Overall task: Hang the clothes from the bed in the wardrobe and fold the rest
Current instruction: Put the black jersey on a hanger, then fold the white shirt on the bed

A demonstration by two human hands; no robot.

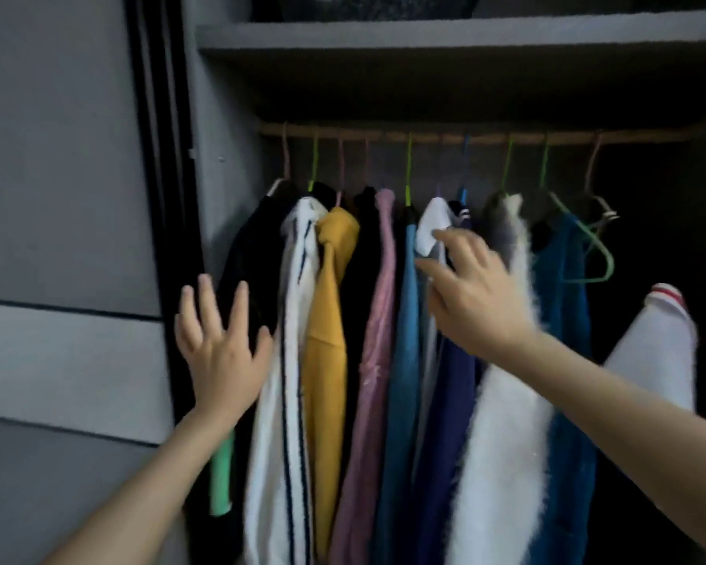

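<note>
Several garments hang on coloured hangers from the wooden rail in the open wardrobe: a black one, a white striped one, a yellow one, a pink one, a blue one, a navy one, a fluffy white one and a teal one. My left hand is spread flat with straight fingers against the black garment at the row's left end. My right hand reaches into the middle of the row, fingers loosely extended by a white collar, holding nothing.
An empty green hanger hangs at the rail's right end. A white garment with a red-striped cuff sticks up at the right. A grey shelf runs above the rail. The grey wardrobe door stands at the left.
</note>
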